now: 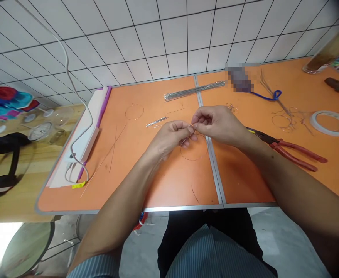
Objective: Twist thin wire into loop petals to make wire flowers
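Observation:
My left hand (175, 137) and my right hand (215, 123) meet over the middle of the orange table (169, 181). Between them is a thin wire ring (194, 160), its loop hanging below the fingers. Thumb and fingers of each hand pinch the wire near the same spot; the exact join is hidden by the fingertips. Left of my hands lie a second wire ring (134, 112) and a slim metal tool (157, 121), whose kind I cannot make out. Red-handled pliers (287, 148) rest partly behind my right forearm.
A bundle of straight wires (194, 91) lies at the back. To the right are a roll of white tape (331, 123), tangled wire pieces (287, 117) and a glass of brown liquid (325, 56). A white power strip (85, 148) with a cord stands at left.

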`<state>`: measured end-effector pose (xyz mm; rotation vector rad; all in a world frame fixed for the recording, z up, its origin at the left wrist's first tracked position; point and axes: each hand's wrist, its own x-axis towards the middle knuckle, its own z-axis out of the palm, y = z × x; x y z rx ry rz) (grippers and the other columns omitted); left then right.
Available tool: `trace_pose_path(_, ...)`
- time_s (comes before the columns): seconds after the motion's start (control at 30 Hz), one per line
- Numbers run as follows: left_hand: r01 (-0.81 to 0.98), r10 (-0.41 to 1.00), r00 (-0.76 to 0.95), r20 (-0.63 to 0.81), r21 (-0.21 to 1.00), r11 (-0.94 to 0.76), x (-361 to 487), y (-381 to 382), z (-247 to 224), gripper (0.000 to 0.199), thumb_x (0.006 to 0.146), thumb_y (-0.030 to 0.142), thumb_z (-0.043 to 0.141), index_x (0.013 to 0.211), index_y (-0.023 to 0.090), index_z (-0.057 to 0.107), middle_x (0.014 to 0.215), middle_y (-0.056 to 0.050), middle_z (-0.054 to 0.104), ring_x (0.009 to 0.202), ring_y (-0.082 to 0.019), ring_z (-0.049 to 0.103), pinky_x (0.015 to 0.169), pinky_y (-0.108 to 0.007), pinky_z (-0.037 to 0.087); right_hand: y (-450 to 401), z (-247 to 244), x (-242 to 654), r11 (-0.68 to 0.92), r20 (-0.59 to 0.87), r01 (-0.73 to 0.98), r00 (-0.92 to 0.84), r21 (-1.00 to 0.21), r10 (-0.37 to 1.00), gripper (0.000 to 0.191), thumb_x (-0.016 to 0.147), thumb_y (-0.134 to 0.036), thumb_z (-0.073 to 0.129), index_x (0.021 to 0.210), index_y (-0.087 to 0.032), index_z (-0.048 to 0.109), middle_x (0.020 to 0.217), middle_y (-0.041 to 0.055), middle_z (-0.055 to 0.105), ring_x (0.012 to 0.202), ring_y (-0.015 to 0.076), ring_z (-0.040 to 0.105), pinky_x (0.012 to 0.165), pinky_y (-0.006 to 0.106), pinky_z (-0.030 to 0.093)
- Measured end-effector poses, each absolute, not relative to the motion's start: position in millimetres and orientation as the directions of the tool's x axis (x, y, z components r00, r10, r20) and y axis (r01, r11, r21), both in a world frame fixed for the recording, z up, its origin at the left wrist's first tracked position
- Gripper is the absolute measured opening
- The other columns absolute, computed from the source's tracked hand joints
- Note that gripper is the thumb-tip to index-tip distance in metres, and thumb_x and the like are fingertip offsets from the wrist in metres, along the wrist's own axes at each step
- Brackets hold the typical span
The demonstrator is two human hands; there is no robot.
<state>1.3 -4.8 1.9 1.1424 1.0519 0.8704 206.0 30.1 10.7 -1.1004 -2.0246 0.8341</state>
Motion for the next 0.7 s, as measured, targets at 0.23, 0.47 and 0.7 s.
trace_pose_path(0.23,-0.012,0.917,0.311,-0.248,0.964,0.265,0.3,-6.4,5.1,0.007,0.096,0.021,0.076,0.096,0.014,0.074,0.093,-0.01,0.084,0.067,-0.013,0.074,0.07,-0.026,0.061,29.3,13.6,206.6,0.439,0.242,0.491,-0.413,-0.752,0.878,0.011,0.082,-0.015,0.068,0.085,-0.019,0.077,0.073,0.0005,0.072,0.068,0.0154,0.063,0.063,0.031,0.043)
trace_pose_path(0.47,-0.029,0.919,0.287,-0.271,0.956,0.291,1.3,-6.5,5.6,0.005,0.093,0.012,0.072,0.096,0.015,0.07,0.09,-0.009,0.084,0.066,-0.013,0.075,0.07,-0.027,0.062,31.4,8.4,205.9,0.433,0.262,0.449,-0.393,-0.782,0.882,0.015,0.084,-0.019,0.071,0.092,-0.019,0.083,0.08,0.0029,0.078,0.075,0.0184,0.07,0.069,0.032,0.049)
trace_pose_path(0.7,-0.058,0.918,0.292,-0.267,0.953,0.296,-0.1,-5.8,6.0,0.007,0.093,0.016,0.075,0.097,0.014,0.069,0.09,-0.01,0.084,0.065,-0.014,0.076,0.067,-0.027,0.063,30.7,13.6,205.6,0.399,0.227,0.436,-0.395,-0.806,0.89,0.013,0.082,-0.017,0.071,0.089,-0.018,0.082,0.078,0.0026,0.076,0.072,0.0177,0.067,0.067,0.032,0.048)
